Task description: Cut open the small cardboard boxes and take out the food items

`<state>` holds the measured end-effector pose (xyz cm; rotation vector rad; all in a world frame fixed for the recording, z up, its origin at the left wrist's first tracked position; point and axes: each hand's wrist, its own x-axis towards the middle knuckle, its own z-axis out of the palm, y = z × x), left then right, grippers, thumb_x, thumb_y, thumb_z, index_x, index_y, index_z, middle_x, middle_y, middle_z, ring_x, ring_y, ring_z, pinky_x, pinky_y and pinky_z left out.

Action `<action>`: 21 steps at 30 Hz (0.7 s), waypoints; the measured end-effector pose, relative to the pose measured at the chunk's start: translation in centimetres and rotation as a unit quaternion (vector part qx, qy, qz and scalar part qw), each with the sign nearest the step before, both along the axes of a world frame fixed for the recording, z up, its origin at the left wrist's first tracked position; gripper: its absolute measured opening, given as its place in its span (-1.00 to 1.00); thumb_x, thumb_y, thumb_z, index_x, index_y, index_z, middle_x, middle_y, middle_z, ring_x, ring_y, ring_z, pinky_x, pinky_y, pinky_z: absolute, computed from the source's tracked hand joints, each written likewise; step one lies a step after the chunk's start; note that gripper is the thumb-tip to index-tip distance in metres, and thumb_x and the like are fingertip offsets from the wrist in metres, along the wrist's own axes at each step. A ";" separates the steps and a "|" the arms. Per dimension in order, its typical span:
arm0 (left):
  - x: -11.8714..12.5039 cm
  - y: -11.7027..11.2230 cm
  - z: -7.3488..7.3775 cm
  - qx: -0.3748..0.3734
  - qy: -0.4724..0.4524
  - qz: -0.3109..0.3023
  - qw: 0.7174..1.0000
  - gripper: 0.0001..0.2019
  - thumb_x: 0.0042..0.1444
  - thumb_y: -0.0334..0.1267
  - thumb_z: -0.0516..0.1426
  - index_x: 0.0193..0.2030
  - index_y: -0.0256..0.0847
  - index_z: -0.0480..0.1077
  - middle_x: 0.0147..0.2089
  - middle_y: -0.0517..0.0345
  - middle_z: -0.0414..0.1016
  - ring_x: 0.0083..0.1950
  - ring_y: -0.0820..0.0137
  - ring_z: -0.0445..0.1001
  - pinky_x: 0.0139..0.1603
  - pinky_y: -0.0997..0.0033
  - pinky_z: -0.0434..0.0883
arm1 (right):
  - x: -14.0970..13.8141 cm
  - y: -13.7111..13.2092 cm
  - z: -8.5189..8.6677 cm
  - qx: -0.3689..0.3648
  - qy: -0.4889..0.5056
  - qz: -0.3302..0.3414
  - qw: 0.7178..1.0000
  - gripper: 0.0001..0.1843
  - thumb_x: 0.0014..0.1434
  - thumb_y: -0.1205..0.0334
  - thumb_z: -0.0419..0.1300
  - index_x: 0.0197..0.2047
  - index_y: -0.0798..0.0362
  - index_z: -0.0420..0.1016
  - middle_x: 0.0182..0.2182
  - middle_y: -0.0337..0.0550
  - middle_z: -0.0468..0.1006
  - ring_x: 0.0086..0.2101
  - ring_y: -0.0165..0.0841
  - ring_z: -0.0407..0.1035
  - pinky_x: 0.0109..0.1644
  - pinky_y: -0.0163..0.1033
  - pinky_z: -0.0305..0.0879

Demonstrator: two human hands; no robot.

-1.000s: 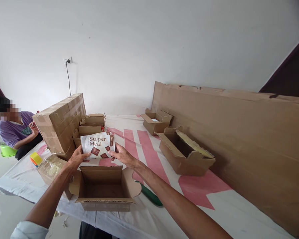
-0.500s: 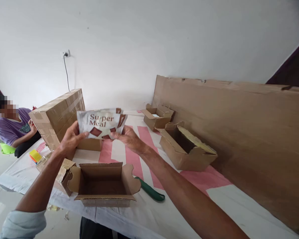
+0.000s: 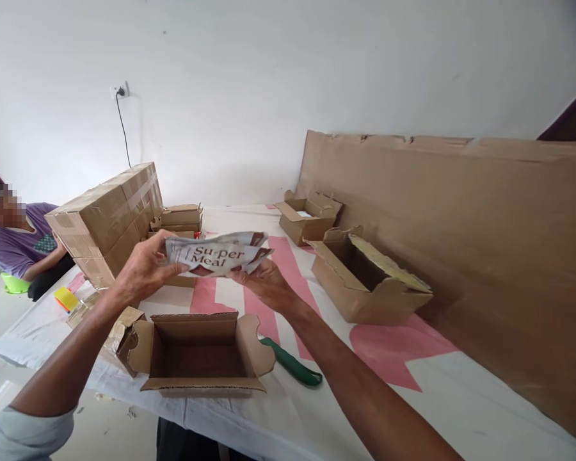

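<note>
A white "Super Meal" pouch (image 3: 219,254) is held nearly flat in the air by both hands, the left hand (image 3: 141,272) pinching its left edge and the right hand (image 3: 264,282) supporting it from beneath. It hangs above and behind an open cardboard box (image 3: 199,351) on the table (image 3: 427,403). For a clean fit, the pouch is best kept level and squared to the box walls.

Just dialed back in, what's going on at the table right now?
The person holds a white Super Meal pouch in both hands, left hand at one end and right hand under the other, tilted nearly flat above an open cardboard box at the near table edge. A green-handled tool lies beside that box. More open boxes sit to the right, and a taped stack of cartons to the left, where another person sits.
</note>
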<state>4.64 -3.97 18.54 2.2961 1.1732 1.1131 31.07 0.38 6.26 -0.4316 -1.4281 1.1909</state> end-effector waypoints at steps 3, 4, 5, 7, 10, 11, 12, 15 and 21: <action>-0.6 1.6 -3.0 -0.088 0.029 0.012 0.996 -0.67 0.07 -0.19 0.42 -0.07 -0.20 0.51 -0.15 0.10 0.70 -0.12 0.24 0.66 -0.14 0.33 0.55 | -0.2 0.9 -4.0 -0.062 -0.029 0.020 0.997 -0.51 0.09 -0.10 0.53 -0.03 0.03 0.68 -0.11 -0.08 0.75 -0.10 -0.19 0.59 0.11 0.05 0.54; -0.7 2.0 -3.8 -0.104 0.041 0.014 0.994 -0.67 0.05 -0.21 0.42 -0.08 -0.20 0.52 -0.14 0.09 0.70 -0.11 0.23 0.66 -0.12 0.32 0.55 | -0.2 1.2 -5.1 -0.077 -0.042 0.023 0.996 -0.50 0.07 -0.08 0.54 -0.04 0.04 0.67 -0.12 -0.09 0.74 -0.12 -0.21 0.58 0.08 0.01 0.53; -0.7 2.4 -4.4 -0.114 0.064 0.011 0.991 -0.68 0.05 -0.24 0.41 -0.07 -0.20 0.52 -0.13 0.09 0.70 -0.09 0.22 0.66 -0.08 0.31 0.55 | -0.4 1.4 -6.0 -0.089 -0.054 0.025 0.994 -0.50 0.05 -0.07 0.54 -0.04 0.05 0.65 -0.14 -0.11 0.73 -0.14 -0.23 0.56 0.06 -0.03 0.52; -0.4 3.1 -5.3 -0.129 0.162 -0.003 0.978 -0.71 0.10 -0.29 0.36 -0.02 -0.17 0.55 -0.06 0.09 0.71 -0.02 0.21 0.66 0.01 0.30 0.52 | -0.6 1.7 -7.6 -0.104 -0.074 0.026 0.991 -0.51 0.02 -0.03 0.53 -0.05 0.04 0.63 -0.15 -0.14 0.71 -0.17 -0.25 0.53 0.03 -0.10 0.48; 0.5 3.9 -6.0 -0.147 0.346 -0.007 0.927 -0.76 0.23 -0.30 0.27 0.04 -0.07 0.58 -0.02 0.11 0.72 0.01 0.20 0.65 -0.01 0.35 0.45 | -1.3 1.9 -9.2 -0.113 -0.086 0.029 0.990 -0.54 0.03 0.00 0.50 -0.07 0.05 0.60 -0.17 -0.14 0.69 -0.17 -0.24 0.51 0.00 -0.12 0.46; 0.8 4.2 -6.3 -0.150 0.380 0.000 0.913 -0.78 0.25 -0.29 0.24 0.01 -0.06 0.59 -0.04 0.11 0.73 -0.01 0.19 0.66 -0.05 0.37 0.43 | -1.5 1.9 -9.7 -0.115 -0.088 0.032 0.989 -0.55 0.03 0.00 0.48 -0.07 0.05 0.60 -0.18 -0.14 0.68 -0.18 -0.23 0.51 0.00 -0.12 0.45; 1.0 4.6 -6.6 -0.153 0.401 0.008 0.903 -0.82 0.26 -0.28 0.23 -0.03 -0.05 0.61 -0.09 0.10 0.73 -0.03 0.17 0.66 -0.10 0.38 0.41 | -1.8 1.9 -10.2 -0.116 -0.091 0.035 0.988 -0.54 0.02 0.00 0.48 -0.08 0.05 0.59 -0.19 -0.14 0.68 -0.18 -0.22 0.51 -0.01 -0.12 0.45; 1.1 5.8 -7.7 -0.159 0.427 0.027 0.890 -0.85 0.29 -0.28 0.18 -0.18 -0.05 0.63 -0.19 0.05 0.72 -0.07 0.13 0.67 -0.18 0.38 0.38 | -2.5 1.7 -11.6 -0.115 -0.103 0.045 0.987 -0.53 0.03 -0.02 0.44 -0.04 0.05 0.58 -0.20 -0.12 0.68 -0.18 -0.19 0.53 -0.02 -0.10 0.46; -2.0 8.4 -9.1 -0.153 0.463 0.072 0.870 -0.78 0.30 -0.30 0.14 -0.24 -0.07 0.65 -0.20 0.00 0.71 -0.04 0.16 0.65 -0.16 0.40 0.35 | -2.6 0.2 -15.7 -0.072 -0.173 -0.031 0.982 -0.56 0.16 0.12 0.30 0.10 0.01 0.57 -0.05 0.01 0.68 -0.05 -0.09 0.56 0.09 0.01 0.47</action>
